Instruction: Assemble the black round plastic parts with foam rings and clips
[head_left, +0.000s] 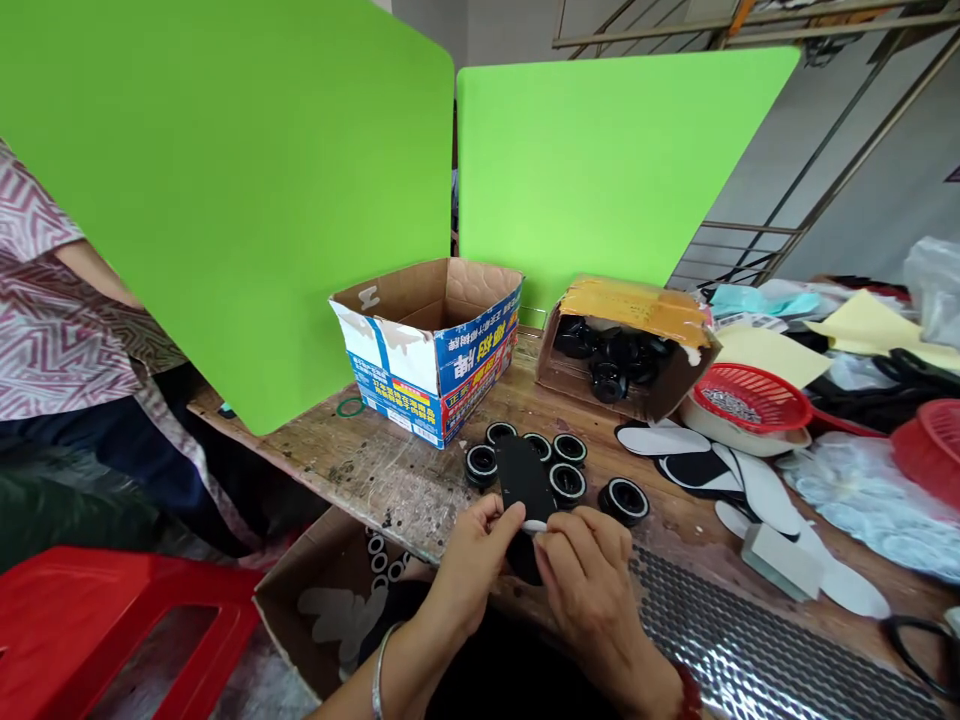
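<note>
In the head view, a flat black insole-shaped piece (523,478) tilts up over the wooden table's near edge, and a bit of white shows at its lower end. My left hand (480,555) pinches its lower left edge between thumb and fingers. At the lower right end, my right hand (589,570) is closed on the same piece, its fingertips by the white bit. Several black rings with pale rims, such as this ring (567,484), lie just beyond and around the piece; some are partly hidden by it.
A blue-and-white carton (405,395) stands behind the rings. Beside it, a box on its side (551,372) holds black parts. White insole shapes (772,490), a grey block (781,562) and a red basket (795,405) lie right. Another person (82,290) stands left, near a red stool (112,620).
</note>
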